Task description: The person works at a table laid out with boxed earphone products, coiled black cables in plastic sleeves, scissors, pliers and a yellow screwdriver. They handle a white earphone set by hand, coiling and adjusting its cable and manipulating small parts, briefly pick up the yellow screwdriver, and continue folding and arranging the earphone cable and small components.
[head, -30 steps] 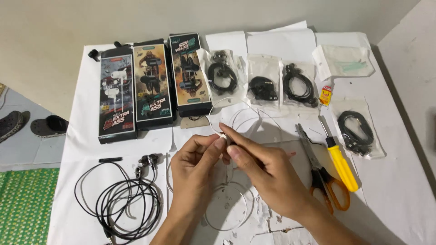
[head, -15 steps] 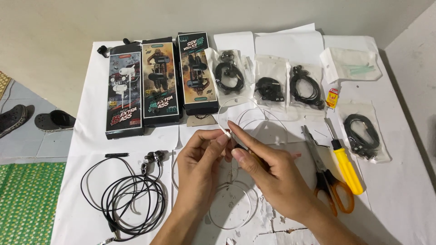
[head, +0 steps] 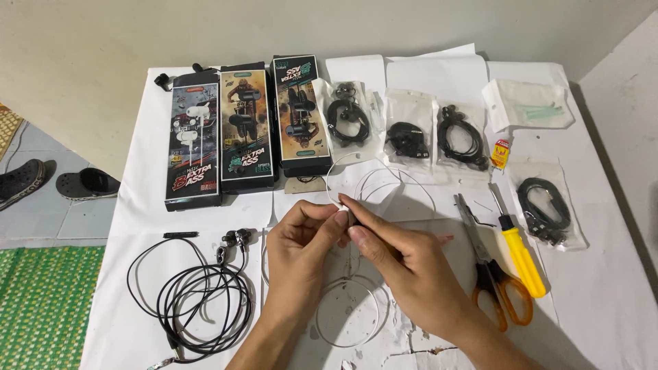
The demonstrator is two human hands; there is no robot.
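My left hand (head: 301, 240) and my right hand (head: 401, 264) meet at the middle of the white paper sheet (head: 603, 301). Both pinch the same thin white cable (head: 384, 179) at one spot, fingertips touching. The cable loops away behind the hands and coils again below them. What sits between the fingertips is mostly hidden. A loose black earphone set (head: 199, 301) lies just left of my left hand.
Three earphone boxes (head: 240, 127) stand in a row at the back left. Clear bags of black cables (head: 404, 137) lie beside them, another bag (head: 545, 205) at right. Orange-handled scissors (head: 493, 274) and a yellow screwdriver (head: 521, 257) lie right of my hands. Sandals (head: 86, 183) rest on the floor.
The view has shifted slightly, so everything sits a little lower and to the right. My hands keep the same pinch on the white cable, with only small finger movement.
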